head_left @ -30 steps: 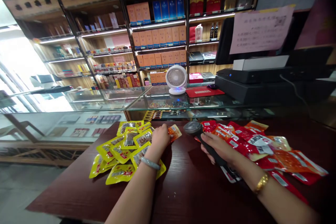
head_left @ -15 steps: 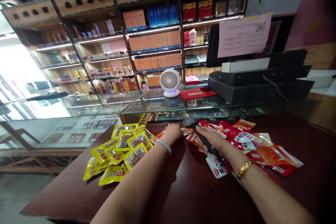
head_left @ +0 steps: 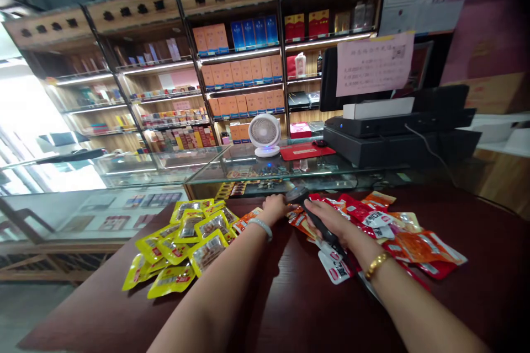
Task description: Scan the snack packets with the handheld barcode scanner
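Note:
My right hand (head_left: 329, 218) is wrapped around the handle of a black barcode scanner (head_left: 318, 220), whose head tilts toward my left hand. My left hand (head_left: 274, 208), with a pale bangle at the wrist, has its fingers curled down close under the scanner head. Those fingertips meet the edge of an orange snack packet (head_left: 302, 222); their exact grip is hidden. Left of my left forearm lies a pile of yellow snack packets (head_left: 190, 245), with another orange packet (head_left: 245, 220) beside it. Red packets (head_left: 368, 215) and orange ones (head_left: 426, 245) spread around and beyond my right hand. A white packet (head_left: 334, 266) lies below the scanner.
The dark red tabletop (head_left: 265, 309) meets a glass counter (head_left: 232, 168) carrying a white fan (head_left: 265, 135) and a red mat (head_left: 306, 150). A monitor with a pink notice (head_left: 375, 66) and a black cash drawer (head_left: 397, 143) stand behind right. Stocked shelves (head_left: 244, 55) line the wall.
The view has shifted slightly, moving the scene a little left and down. The scanner head sits nearer my left fingers than before. Both piles look unchanged.

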Available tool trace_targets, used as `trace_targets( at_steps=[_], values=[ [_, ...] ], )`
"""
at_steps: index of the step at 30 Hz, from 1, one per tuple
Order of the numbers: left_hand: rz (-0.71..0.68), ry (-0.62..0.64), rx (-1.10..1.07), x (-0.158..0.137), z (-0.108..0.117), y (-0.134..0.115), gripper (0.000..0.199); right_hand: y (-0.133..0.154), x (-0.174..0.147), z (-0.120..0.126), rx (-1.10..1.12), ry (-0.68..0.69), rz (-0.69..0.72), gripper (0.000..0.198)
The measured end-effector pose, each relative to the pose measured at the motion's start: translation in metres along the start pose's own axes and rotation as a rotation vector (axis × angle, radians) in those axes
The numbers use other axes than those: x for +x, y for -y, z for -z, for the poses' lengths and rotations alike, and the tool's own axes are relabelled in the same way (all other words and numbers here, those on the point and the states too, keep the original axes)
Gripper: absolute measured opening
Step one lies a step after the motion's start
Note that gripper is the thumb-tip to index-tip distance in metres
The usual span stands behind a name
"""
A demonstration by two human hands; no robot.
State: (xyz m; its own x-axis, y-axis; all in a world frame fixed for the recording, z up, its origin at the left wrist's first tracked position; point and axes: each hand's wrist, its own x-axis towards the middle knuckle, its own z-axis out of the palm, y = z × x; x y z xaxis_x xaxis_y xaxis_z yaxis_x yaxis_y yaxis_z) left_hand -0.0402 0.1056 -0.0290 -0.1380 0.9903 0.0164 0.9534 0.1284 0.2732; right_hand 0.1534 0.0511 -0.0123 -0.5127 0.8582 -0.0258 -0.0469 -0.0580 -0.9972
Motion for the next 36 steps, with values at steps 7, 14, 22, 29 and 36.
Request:
trace_targets(
  at_steps=[7,14,22,29,36],
  values=[
    [0.068,0.049,-0.183,0.007,0.002,-0.011,0.057,0.005,-0.003,0.003,0.003,-0.02,-0.001,0.044],
    [0.134,-0.109,-0.462,-0.011,0.02,0.033,0.03,0.005,-0.009,-0.009,0.007,0.101,-0.044,0.044],
    [0.151,-0.106,-0.637,-0.04,0.019,0.046,0.027,0.0,-0.019,-0.029,-0.007,0.26,-0.078,0.039],
    [0.219,-0.148,-0.49,-0.052,0.036,0.074,0.029,0.006,-0.021,-0.022,-0.019,0.25,-0.092,0.042],
    [0.196,-0.317,0.274,-0.074,0.054,0.099,0.041,0.013,-0.019,-0.002,0.01,0.186,-0.101,0.043]
  ],
)
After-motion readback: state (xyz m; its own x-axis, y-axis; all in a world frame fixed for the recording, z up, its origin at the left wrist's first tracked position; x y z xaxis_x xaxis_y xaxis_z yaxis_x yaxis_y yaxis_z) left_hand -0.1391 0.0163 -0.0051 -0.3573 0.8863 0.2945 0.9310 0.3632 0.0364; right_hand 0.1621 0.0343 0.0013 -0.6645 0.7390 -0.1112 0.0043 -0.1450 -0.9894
